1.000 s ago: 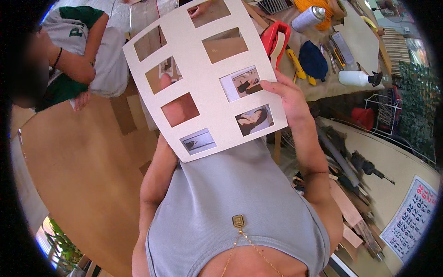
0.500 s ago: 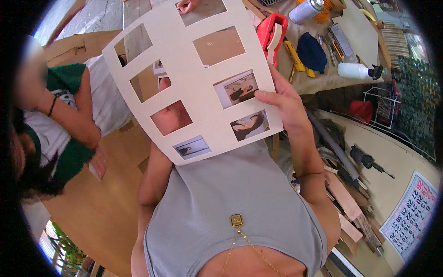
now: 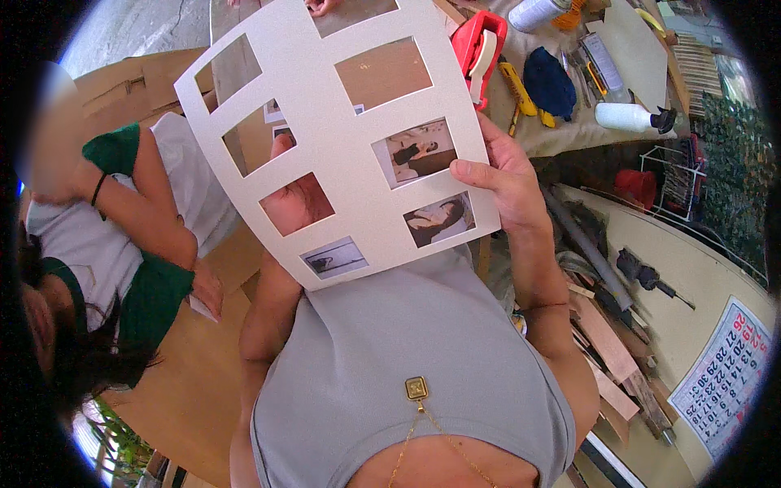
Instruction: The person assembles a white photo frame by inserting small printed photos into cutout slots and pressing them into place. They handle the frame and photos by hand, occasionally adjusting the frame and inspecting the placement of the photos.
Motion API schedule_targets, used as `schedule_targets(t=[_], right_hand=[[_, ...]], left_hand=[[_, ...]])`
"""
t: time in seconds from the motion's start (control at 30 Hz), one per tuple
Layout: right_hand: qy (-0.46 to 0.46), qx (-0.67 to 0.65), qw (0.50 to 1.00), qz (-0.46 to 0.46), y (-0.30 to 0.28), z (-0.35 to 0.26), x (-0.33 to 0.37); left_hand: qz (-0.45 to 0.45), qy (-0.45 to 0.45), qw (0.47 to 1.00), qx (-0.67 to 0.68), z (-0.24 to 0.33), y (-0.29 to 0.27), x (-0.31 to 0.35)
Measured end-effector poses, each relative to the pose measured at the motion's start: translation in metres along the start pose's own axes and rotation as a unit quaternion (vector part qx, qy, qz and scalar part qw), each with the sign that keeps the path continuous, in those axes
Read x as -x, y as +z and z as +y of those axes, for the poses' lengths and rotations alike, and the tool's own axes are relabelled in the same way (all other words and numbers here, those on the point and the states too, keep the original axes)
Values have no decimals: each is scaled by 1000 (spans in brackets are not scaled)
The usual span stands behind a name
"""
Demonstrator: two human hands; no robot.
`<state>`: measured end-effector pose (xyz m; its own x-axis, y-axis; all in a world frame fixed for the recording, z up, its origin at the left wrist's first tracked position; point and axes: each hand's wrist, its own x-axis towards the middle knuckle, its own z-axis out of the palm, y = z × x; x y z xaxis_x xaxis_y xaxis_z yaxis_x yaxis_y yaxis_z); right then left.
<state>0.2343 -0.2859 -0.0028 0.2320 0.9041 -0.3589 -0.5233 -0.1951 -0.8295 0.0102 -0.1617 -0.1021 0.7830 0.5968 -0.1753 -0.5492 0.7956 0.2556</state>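
A white photo mat [image 3: 338, 138] with several rectangular openings is tilted up in front of my chest. My right hand [image 3: 512, 175] grips its right edge, thumb on the front face, fingers behind. Photos show in the lower openings: an upper right one [image 3: 416, 153], a lower right one [image 3: 439, 221] and a lower left one [image 3: 335, 257]. My left hand [image 3: 297, 203] is behind the mat; its palm shows through one opening and a digit tip through the opening above. Its other fingers are hidden, and so is anything it holds.
At left a person with a green-and-white shirt [image 3: 138, 211] sits with folded arms. Another hand [image 3: 321, 6] shows through the top opening. The table at upper right bears a red tape dispenser [image 3: 477, 57], a yellow cutter [image 3: 518, 89], a dark blue cloth [image 3: 549, 85] and a white spray bottle [image 3: 625, 117].
The mat has shifted slightly left with my hands. The upper right photo sits at a different angle behind its opening. The person at left has shifted toward me.
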Motion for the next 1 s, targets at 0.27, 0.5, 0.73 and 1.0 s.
schedule_targets(t=[0.27,0.5,0.73,1.0], right_hand=[[4,14,1000,21,-5,7,3],[-2,8,999,51,-3,7,4],[2,4,998,62,-7,9,5],[-13,19,998,63,-7,8,3]], left_hand=[[5,-4,1000,1,0,-9,0],[10,-5,1000,3,0,-15,0],[17,-8,1000,5,0,-19,0],[23,-10,1000,3,3,-23,-2]])
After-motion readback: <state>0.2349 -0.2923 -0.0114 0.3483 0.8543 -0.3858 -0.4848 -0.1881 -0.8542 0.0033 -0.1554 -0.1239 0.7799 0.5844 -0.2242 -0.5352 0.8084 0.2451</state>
